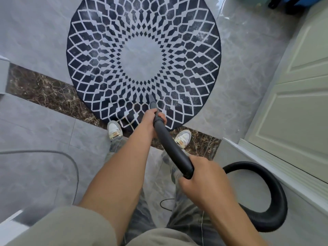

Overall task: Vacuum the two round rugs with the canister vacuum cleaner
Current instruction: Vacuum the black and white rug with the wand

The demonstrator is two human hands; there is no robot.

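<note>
Left hand (150,119) gripped the vacuum tube (170,144) low down, right hand (200,176) its rear end. The nozzle (152,100) sat on the round rug (143,55) just ahead of the left hand. Pale dust (202,35) showed across it; work judged early. Second rug unseen.
</note>
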